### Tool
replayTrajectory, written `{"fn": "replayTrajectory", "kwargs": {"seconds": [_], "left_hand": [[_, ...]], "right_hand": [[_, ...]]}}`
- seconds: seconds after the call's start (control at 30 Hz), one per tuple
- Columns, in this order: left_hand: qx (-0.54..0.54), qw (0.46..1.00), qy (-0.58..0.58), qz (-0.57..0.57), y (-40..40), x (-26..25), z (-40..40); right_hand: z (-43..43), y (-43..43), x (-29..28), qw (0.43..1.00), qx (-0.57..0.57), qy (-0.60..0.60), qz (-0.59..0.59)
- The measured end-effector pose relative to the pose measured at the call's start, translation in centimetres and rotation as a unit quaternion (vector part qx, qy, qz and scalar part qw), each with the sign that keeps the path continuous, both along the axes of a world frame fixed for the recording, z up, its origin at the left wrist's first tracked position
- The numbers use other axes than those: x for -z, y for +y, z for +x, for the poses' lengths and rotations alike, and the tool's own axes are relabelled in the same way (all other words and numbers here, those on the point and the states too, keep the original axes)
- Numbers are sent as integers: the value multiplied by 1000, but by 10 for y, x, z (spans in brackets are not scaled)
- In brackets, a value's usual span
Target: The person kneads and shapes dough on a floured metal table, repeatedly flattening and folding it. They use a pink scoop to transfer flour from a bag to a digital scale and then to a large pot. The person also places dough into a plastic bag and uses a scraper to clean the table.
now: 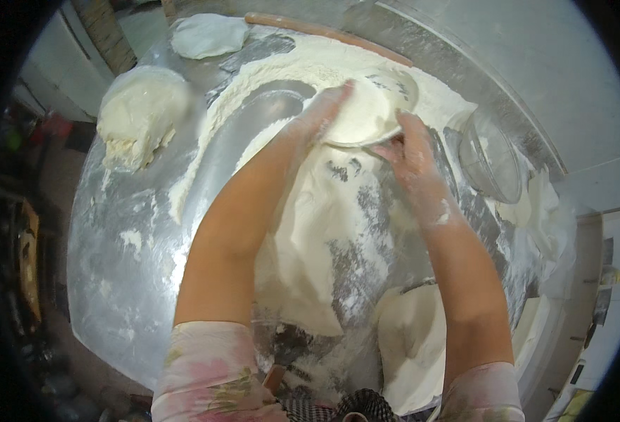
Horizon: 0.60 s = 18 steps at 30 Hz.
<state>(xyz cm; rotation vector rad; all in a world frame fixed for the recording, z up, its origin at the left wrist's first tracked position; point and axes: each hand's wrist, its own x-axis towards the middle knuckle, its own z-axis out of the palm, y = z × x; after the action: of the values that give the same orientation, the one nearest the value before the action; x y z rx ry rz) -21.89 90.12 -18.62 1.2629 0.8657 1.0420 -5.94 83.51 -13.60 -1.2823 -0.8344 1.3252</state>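
Observation:
A shallow bowl (412, 87) of white flour (365, 113) is tilted over the floured metal table. My right hand (411, 150) grips its near right rim, thumb at the edge and fingers underneath. Against the bowl's left side rests my left hand (333, 108), somewhat blurred. Its fingertips reach over the flour, and its grip is hidden. Below the bowl, a flour-dusted sheet of dough (304, 253) runs between my forearms. Another folded piece of dough (410, 337) lies partly behind my right forearm.
A large dough lump (141, 113) under clear plastic sits at the left, with a white bundle (209, 36) behind it. A wooden rolling pin (331, 37) lies along the back. A round sieve (490, 153) stands at the right. Loose flour (267, 66) is banked across the metal table (114, 285).

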Motion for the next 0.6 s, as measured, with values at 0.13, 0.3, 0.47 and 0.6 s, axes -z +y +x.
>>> {"fn": "replayTrajectory", "kwargs": {"seconds": [0.13, 0.3, 0.47, 0.6], "left_hand": [[19, 1000, -11, -13, -69, -14, -28], [-161, 793, 530, 252, -147, 8, -101], [-215, 823, 497, 168, -154, 86, -52], [-242, 758, 552, 251, -146, 139, -18]], "right_hand": [[16, -54, -17, 993, 9, 110, -44], [64, -113, -18, 999, -23, 4, -49], [41, -161, -33, 994, -25, -75, -73], [5, -177, -23, 991, -54, -97, -80]]}}
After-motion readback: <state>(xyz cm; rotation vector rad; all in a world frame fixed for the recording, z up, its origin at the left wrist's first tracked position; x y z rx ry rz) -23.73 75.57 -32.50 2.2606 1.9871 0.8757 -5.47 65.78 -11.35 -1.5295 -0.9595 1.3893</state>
